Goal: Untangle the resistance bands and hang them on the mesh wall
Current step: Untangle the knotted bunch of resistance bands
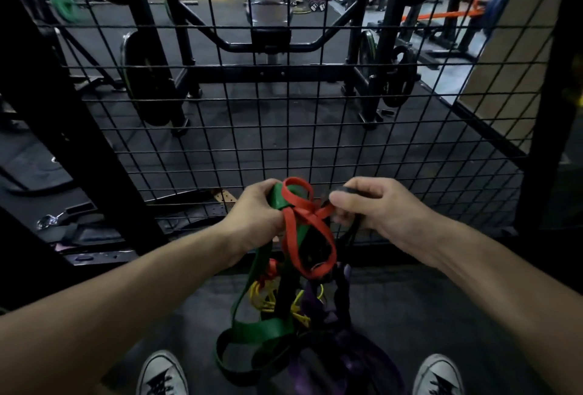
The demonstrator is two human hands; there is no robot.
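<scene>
Just in front of the black wire mesh wall (378, 129), low near its bottom edge, both hands hold up a knotted bundle of flat rubber resistance bands. The left hand (252, 211) is curled round the top of the wide green rubber band (252, 328) at the knot, while the right hand (375, 205) pinches a thin black rubber band (350, 189) between thumb and fingers. Between the two hands the narrow red rubber band (307, 230) is looped over the knot and hangs in an open oval. Thin yellow rubber bands (265, 297) and a broad purple rubber band (353, 360) trail from the bundle down to the dark gym floor (441, 315) between two grey canvas shoes (162, 374). These bands look light, limp and stretchy, with a tacky surface that will likely bind where strands cross rather than slide free. Pulling hard would probably tighten the knot, so the better hold seems to be close to the crossing, slackening the red loop and feeding it off before lifting any single band toward the mesh.
</scene>
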